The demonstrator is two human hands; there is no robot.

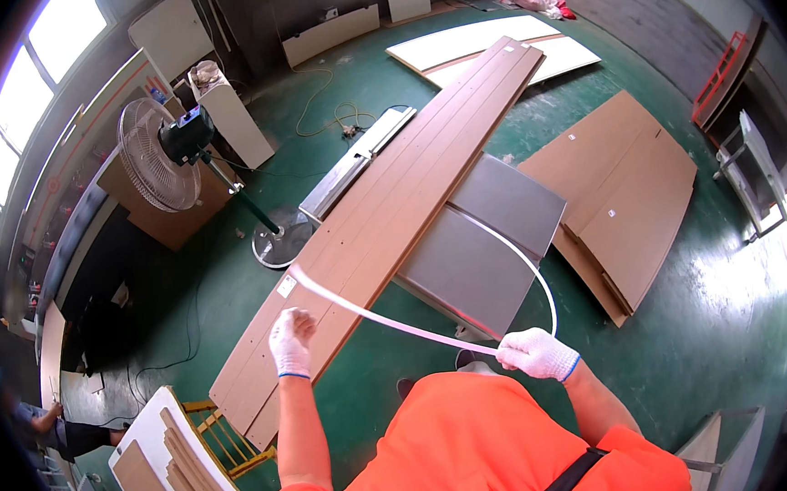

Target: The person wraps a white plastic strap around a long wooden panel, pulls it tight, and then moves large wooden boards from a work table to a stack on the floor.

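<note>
My right hand (538, 354), in a white knit glove with a blue cuff, is closed around a narrow white flexible strip (399, 324). One length of the strip runs left over the long brown board, with its blurred end near a small white label (287, 285). The other length loops out to the right, above a grey panel (468, 263). My left hand (291, 342), gloved alike, hovers above the near part of the long brown board (391, 209). Its fingers are loosely curled, and nothing shows in them.
A pedestal fan (164, 157) stands left of the board. Brown panels (623, 202) lie stacked at right, and a white panel (489, 47) lies beyond. Brown strips rest on a white board (168, 480) at lower left, by a yellow stand (229, 439). Another person (69, 428) is at far left.
</note>
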